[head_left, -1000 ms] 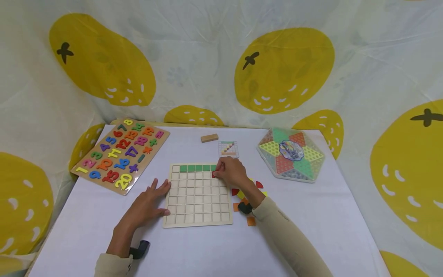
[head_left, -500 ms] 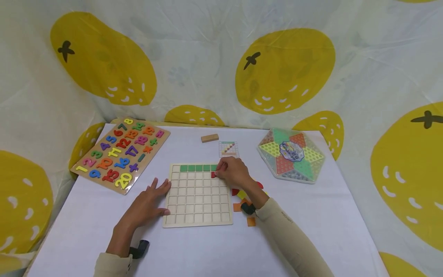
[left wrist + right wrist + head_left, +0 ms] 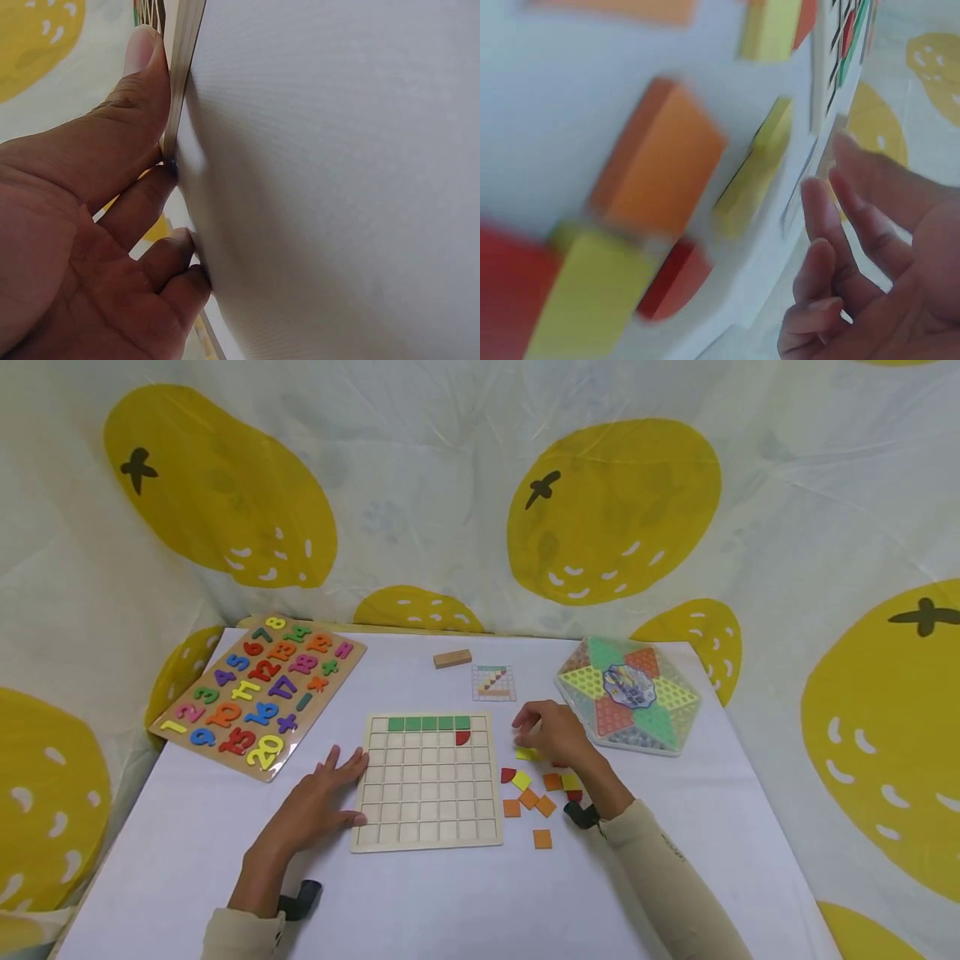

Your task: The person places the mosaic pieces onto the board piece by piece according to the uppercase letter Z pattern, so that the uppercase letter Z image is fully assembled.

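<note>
A pale wooden grid board (image 3: 413, 777) lies flat on the white table. Its top row carries several green square tiles (image 3: 422, 724), and below their right end sits a red quarter-round tile (image 3: 462, 738). My left hand (image 3: 318, 800) rests at the board's left edge, fingers spread; its thumb (image 3: 142, 71) touches that edge in the left wrist view. My right hand (image 3: 558, 732) hovers right of the board with loosely bent fingers, holding nothing. Under and around it lie loose tiles, such as an orange square (image 3: 542, 839), a yellow tile (image 3: 521, 780) and a red tile (image 3: 507, 774).
Behind the board are a small pattern card (image 3: 494, 683) and a wooden block (image 3: 452, 658). A number puzzle board (image 3: 258, 693) lies at the back left. A hexagonal game box (image 3: 630, 693) lies at the back right. A fruit-patterned cloth (image 3: 420, 485) hangs behind the table.
My right hand has let go of the red quarter-round tile, now in a square of the grid, and has moved right over the loose tiles. The left hand stays put.
</note>
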A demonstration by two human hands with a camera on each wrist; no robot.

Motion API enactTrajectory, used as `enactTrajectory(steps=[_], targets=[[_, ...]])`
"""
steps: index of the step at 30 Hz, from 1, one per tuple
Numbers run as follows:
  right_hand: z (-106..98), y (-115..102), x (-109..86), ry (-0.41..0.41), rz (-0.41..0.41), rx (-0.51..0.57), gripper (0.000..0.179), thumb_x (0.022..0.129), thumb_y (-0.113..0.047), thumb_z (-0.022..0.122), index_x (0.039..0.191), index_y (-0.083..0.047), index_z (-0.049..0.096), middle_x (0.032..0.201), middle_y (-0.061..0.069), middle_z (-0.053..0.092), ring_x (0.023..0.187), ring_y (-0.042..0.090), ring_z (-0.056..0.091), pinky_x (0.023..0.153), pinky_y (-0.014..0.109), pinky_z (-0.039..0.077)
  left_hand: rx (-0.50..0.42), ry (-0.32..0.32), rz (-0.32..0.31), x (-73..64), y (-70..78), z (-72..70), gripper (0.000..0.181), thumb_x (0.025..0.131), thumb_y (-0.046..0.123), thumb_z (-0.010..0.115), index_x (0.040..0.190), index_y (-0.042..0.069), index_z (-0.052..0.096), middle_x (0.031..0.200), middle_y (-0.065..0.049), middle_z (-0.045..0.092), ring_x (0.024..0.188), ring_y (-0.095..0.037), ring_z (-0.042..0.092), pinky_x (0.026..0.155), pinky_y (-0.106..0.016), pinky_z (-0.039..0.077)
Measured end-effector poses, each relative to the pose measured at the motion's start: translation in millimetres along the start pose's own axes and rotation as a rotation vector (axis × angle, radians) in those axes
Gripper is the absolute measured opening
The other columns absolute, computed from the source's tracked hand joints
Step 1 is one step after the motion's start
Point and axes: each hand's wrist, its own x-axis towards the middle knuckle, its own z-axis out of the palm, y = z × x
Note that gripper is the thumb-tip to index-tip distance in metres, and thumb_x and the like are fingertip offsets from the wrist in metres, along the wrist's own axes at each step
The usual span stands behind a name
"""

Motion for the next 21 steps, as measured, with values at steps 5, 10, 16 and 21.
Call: enactTrajectory(steps=[5,10,16,21], targets=[[-0.2,10.8,-3.1,-0.080,0.023,-0.082,0.023,0.084,-0.020,0.092,0.099,-0.020,0.076,0.101,0.000,0.071,0.094,0.021,0.061,0.084,0.037,0.055,-0.001,0.001,0.003,-0.1,0.2,0.5,0.103,0.075,0.025,0.096,0.162,0.014,0.042,0.170,-0.008,0.036,0.162,-0.050,0.019,0.122,-0.074,0.024],[4.7,13.9,-1.7,-0.101,0.012,-0.091,0.020,0.085,-0.018,0.091,0.094,-0.021,0.073,0.094,-0.001,0.069,0.091,0.022,0.060,0.086,0.037,0.052,-0.001,0.000,0.007,-0.2,0.9,-0.1,0.102,0.075,0.025,0.096,0.162,0.014,0.043,0.170,-0.008,0.036,0.162,-0.050,0.019,0.123,-0.074,0.024],[7.0,11.4,-0.9,-0.066,-0.039,-0.081,0.023,0.086,-0.017,0.090,0.092,-0.022,0.069,0.084,0.001,0.063,0.081,0.021,0.057,0.073,0.034,0.046,-0.004,-0.004,0.000,0.1,1.4,-0.6,0.103,0.076,0.026,0.096,0.162,0.014,0.042,0.170,-0.008,0.035,0.162,-0.051,0.019,0.121,-0.075,0.024],[8.4,2.2,-0.1,-0.046,-0.075,-0.042,0.017,0.091,-0.015,0.084,0.092,-0.023,0.070,0.082,0.000,0.063,0.080,0.021,0.056,0.071,0.034,0.044,-0.002,-0.007,-0.004,0.7,-0.2,0.5,0.103,0.075,0.026,0.096,0.162,0.014,0.042,0.170,-0.008,0.035,0.161,-0.052,0.019,0.121,-0.076,0.025]])
